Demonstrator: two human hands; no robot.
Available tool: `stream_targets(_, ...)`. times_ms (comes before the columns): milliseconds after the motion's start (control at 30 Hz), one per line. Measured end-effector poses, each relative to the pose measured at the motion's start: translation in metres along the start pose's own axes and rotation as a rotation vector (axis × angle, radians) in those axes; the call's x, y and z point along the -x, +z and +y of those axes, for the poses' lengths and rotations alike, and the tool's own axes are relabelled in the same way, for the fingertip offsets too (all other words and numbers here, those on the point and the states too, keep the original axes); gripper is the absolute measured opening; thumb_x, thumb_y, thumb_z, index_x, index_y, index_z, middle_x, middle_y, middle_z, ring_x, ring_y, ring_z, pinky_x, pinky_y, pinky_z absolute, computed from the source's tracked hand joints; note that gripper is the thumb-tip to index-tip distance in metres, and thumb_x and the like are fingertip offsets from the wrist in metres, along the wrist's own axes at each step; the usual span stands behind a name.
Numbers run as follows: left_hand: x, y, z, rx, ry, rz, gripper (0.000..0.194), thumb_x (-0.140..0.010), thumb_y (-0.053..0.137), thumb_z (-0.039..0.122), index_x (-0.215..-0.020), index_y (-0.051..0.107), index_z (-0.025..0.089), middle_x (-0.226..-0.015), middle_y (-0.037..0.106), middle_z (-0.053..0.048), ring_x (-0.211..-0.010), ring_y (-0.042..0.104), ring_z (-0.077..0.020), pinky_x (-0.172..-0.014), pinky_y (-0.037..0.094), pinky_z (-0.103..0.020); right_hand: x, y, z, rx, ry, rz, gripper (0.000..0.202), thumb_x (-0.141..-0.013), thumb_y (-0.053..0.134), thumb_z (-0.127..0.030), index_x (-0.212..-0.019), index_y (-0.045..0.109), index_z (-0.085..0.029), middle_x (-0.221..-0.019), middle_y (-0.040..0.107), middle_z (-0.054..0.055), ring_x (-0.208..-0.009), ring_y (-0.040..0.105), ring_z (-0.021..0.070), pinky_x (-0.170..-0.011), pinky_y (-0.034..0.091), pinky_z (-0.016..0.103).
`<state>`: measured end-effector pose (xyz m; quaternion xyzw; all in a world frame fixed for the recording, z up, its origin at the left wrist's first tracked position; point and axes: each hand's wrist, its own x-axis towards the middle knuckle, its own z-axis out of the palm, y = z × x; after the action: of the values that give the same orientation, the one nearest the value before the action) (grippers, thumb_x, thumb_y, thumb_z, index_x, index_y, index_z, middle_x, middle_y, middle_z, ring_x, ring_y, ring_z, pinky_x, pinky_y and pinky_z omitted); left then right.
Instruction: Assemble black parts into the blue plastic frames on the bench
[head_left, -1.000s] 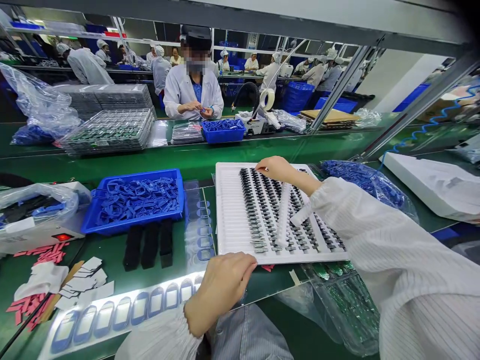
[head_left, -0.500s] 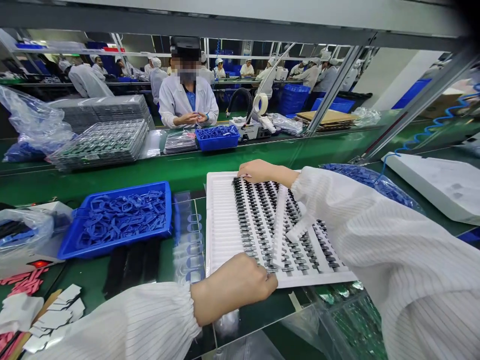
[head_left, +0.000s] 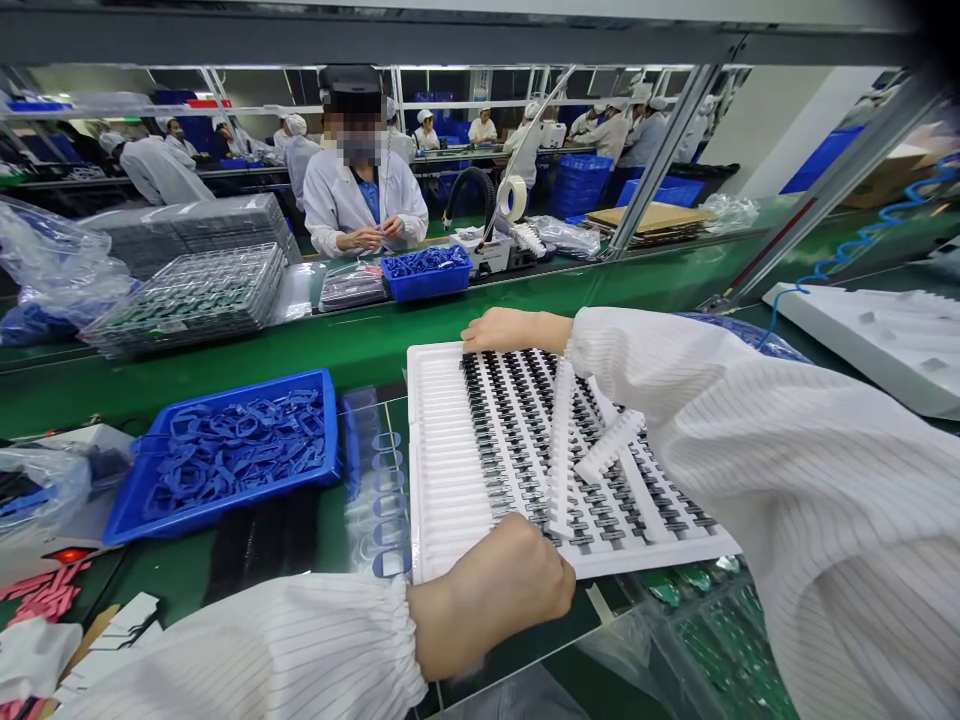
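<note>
White ridges and black rows between two pinstriped sleeves.
Between the left hand (head_left: 501, 588) and the right hand (head_left: 501, 330), the tray (head_left: 442, 450) is plain white with parallel ridges; its rows of small parts (head_left: 517, 430) run black near the right hand and greyer toward the left, crossed by white toothed strips (head_left: 559, 450). Both sleeves (head_left: 300, 640) are white with thin grey stripes. Left of the hands, a bright blue bin (head_left: 331, 440) holds darker blue clips (head_left: 240, 445); a clear sheet (head_left: 375, 500) nearer the tray repeats blue-edged rounded outlines, and farther left lie pink pieces (head_left: 45, 595). Right of the left hand, circuit boards (head_left: 720, 640) show green; beyond the right hand runs a brighter green panel (head_left: 360, 345).
</note>
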<state>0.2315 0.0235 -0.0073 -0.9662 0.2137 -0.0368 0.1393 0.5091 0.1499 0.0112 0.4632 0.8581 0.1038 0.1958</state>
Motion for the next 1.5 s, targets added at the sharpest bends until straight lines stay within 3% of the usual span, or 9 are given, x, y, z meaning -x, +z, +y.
stream_targets(233,-0.003,-0.007,-0.005,-0.037,0.047,-0.04,0.012,-0.07,0.061,0.01,-0.077,0.055,0.018,-0.059,0.049,-0.001,-0.045,0.039,-0.0146,-0.041,0.022,-0.031,0.008,0.006,0.0,0.039,-0.025,-0.014,0.025,-0.093,0.032,-0.012,-0.111,0.049,-0.015,-0.106,0.056,0.01,-0.086,0.051,0.0172,-0.065,0.033,0.027)
stream_targets(500,-0.003,-0.024,-0.007,-0.158,0.115,-0.123,0.008,-0.068,0.062,0.014,-0.071,0.057,0.019,-0.059,0.046,0.0,-0.044,0.036,-0.0135,-0.039,0.02,-0.029,0.009,0.002,0.006,0.079,-0.043,-0.093,0.035,-0.087,0.035,-0.005,-0.12,0.041,-0.016,-0.103,0.057,0.011,-0.072,0.054,0.0155,-0.061,0.032,0.029)
stream_targets(733,-0.003,-0.02,-0.005,-0.155,0.087,-0.074,0.009,-0.068,0.062,0.014,-0.067,0.054,0.019,-0.057,0.043,0.001,-0.044,0.036,-0.0136,-0.041,0.021,-0.029,0.012,-0.001,0.004,0.106,-0.014,-0.119,0.038,-0.087,0.035,-0.005,-0.122,0.041,-0.019,-0.098,0.059,0.009,-0.065,0.052,0.0136,-0.057,0.029,0.028)
stream_targets(933,0.001,-0.026,-0.01,-0.159,0.095,-0.064,0.011,-0.068,0.062,0.012,-0.067,0.054,0.019,-0.056,0.043,0.001,-0.044,0.035,-0.0132,-0.042,0.02,-0.029,0.013,0.0,0.003,0.166,0.018,-0.119,0.041,-0.085,0.034,-0.003,-0.122,0.042,-0.019,-0.096,0.059,0.009,-0.058,0.049,0.013,-0.053,0.026,0.028)
stream_targets(1267,0.0,-0.041,-0.012,-0.135,0.039,0.043,0.007,-0.072,0.056,0.008,-0.074,0.053,0.015,-0.059,0.046,0.0,-0.048,0.044,-0.015,-0.042,0.023,-0.031,0.03,-0.033,0.01,0.208,0.065,-0.069,0.037,-0.086,0.035,-0.006,-0.12,0.041,-0.019,-0.092,0.06,0.009,-0.059,0.05,0.0145,-0.052,0.023,0.028)
stream_targets(1500,-0.016,-0.043,-0.013,-0.047,0.064,0.093,0.016,-0.074,0.05,-0.002,-0.08,0.054,0.012,-0.055,0.053,0.002,-0.045,0.047,-0.0124,-0.04,0.023,-0.028,0.059,-0.013,0.007,0.157,0.143,-0.142,0.034,-0.087,0.036,-0.007,-0.118,0.042,-0.019,-0.093,0.062,0.011,-0.058,0.05,0.0145,-0.053,0.023,0.028)
